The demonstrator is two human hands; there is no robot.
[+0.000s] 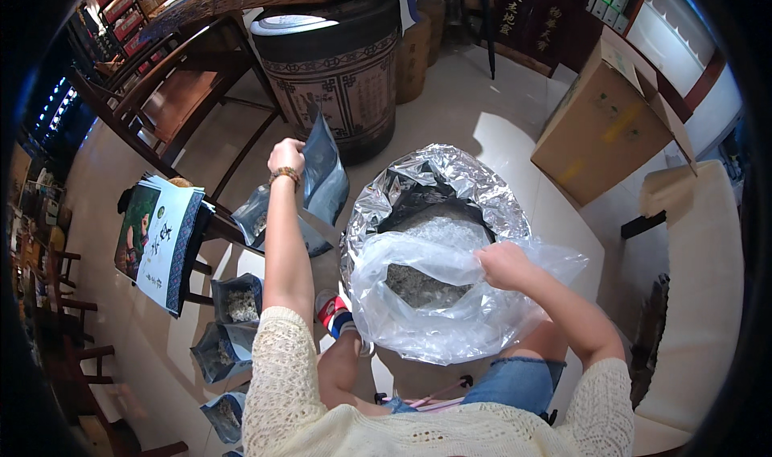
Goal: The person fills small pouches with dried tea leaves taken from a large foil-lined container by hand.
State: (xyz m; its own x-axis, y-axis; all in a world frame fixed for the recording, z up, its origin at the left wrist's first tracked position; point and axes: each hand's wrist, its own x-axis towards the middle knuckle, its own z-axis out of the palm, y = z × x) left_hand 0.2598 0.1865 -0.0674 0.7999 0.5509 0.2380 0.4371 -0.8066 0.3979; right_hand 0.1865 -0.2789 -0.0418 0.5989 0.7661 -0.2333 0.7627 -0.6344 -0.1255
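Observation:
My left hand (286,157), with a beaded bracelet at its wrist, grips the edge of a blue foil pouch (325,173) held up to the left of a large bag. That large silver foil bag (443,155) stands before me with its mouth wide. A clear plastic liner (416,336) spreads over its near rim, and loose dry greyish material (416,285) shows inside. My right hand (505,266) is closed on the liner's edge. On the left, several similar pouches stand with pale dry material in them, one of them (241,300) just left of my left arm.
A dark wooden chair (181,95) and a stack of printed bags (163,240) are at the left. A large patterned urn (332,83) stands beyond the pouch. At right are a cardboard box (603,119) and a pale bench or seat (699,288).

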